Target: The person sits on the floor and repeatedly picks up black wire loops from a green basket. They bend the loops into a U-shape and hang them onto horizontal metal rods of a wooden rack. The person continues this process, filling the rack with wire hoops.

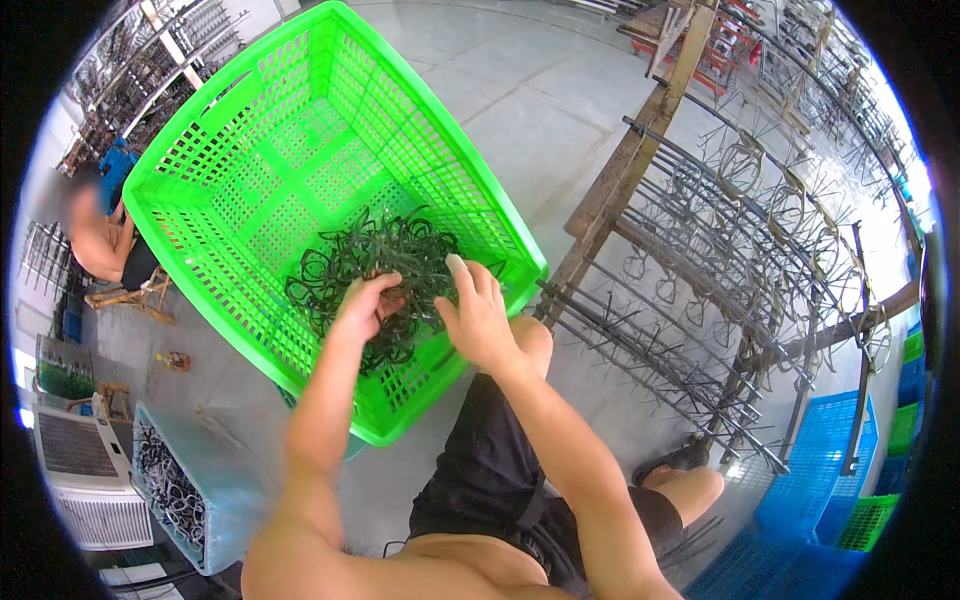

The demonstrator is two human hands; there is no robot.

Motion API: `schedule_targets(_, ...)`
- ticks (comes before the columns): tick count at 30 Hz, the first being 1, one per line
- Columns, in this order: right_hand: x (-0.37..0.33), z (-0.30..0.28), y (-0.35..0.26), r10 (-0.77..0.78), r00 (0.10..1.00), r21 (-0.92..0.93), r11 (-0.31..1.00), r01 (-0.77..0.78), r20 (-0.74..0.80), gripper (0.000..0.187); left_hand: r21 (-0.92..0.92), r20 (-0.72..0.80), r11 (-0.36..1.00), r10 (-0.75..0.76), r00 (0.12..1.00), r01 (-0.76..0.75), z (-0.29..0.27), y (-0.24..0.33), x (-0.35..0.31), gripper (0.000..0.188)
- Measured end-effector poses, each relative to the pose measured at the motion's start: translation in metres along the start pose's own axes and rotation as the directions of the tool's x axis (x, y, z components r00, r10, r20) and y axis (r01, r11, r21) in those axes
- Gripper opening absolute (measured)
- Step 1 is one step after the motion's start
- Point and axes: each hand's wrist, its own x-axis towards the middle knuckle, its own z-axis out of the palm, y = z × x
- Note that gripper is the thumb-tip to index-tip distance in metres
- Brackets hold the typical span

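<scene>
A tangled heap of thin, dark, looped pieces (345, 262) lies in the near corner of a large green plastic basket (270, 355). They look like plastic frames with rings, but their exact kind is unclear. My left hand (370, 305) is at the near side of the heap, its fingers curled in; whatever they grip is hidden. To its right, my right hand (480, 318) is over the heap's right edge, thumb and fingers apart, with no piece plainly held. A pale covering shows on one of its fingertips.
Right of the basket stands a rack (640, 150) with metal rods and many wiry hooks. A pale blue bin (215, 500) of dark pieces is at lower left. Blue crates (815, 470) stand at lower right. Another person (100, 240) sits on a low stool at far left.
</scene>
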Motion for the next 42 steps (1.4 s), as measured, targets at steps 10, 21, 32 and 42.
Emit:
schedule_targets(10, 0.02, 0.019, 0.009, -0.14, 0.99, 0.129, 0.982, 0.14, -0.008, 0.016, -0.071, 0.176, 0.988, 0.149, 0.973, -0.138, 0.002, 0.031, -0.046, 0.013)
schedule_targets(21, -0.034, -0.011, 0.018, 0.404, 0.906, 0.435, 0.798, -0.417, 0.128, 0.018, 0.082, -0.036, 0.996, -0.02, 0.999, 0.023, -0.029, 0.002, 0.018, 0.019)
schedule_targets(32, -0.139, -0.131, 0.008, 0.698, 0.705, 0.682, 0.575, -0.452, -0.121, 0.025, 0.929, 0.304, 0.015, 0.535, 0.788, -0.369, -0.04, 0.057, 0.037, 0.028)
schedule_targets(42, -0.257, -0.308, 0.029, 0.581, 0.091, 0.566, 0.812, -0.144, -0.809, 0.02, 0.69, -0.048, 0.536, 0.704, 0.708, -0.487, -0.018, 0.081, 0.072, 0.036)
